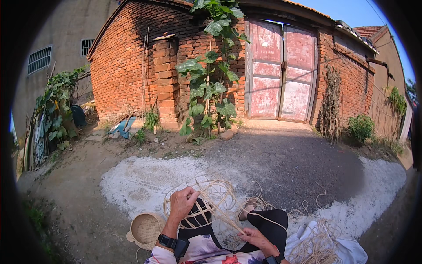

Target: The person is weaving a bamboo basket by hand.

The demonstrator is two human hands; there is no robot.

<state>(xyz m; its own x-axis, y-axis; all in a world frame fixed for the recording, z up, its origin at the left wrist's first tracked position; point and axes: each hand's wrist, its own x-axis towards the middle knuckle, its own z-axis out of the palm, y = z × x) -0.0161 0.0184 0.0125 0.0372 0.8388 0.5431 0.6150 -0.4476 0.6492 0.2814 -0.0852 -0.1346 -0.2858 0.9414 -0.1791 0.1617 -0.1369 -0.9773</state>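
The open woven frame (pixel 211 197) sits at the left knee (pixel 201 214) — the left hand (pixel 182 203) clasps its strands, the right hand (pixel 256 239) pinches cords (pixel 227 219) stretched from it. Probably best: steady frame, even tension, cords flat and untangled.

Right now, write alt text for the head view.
The left hand grips an open lattice; the right hand holds strands running from it. A round basket sits at left, tangled cord on white cloth at right, faded red doors ahead.
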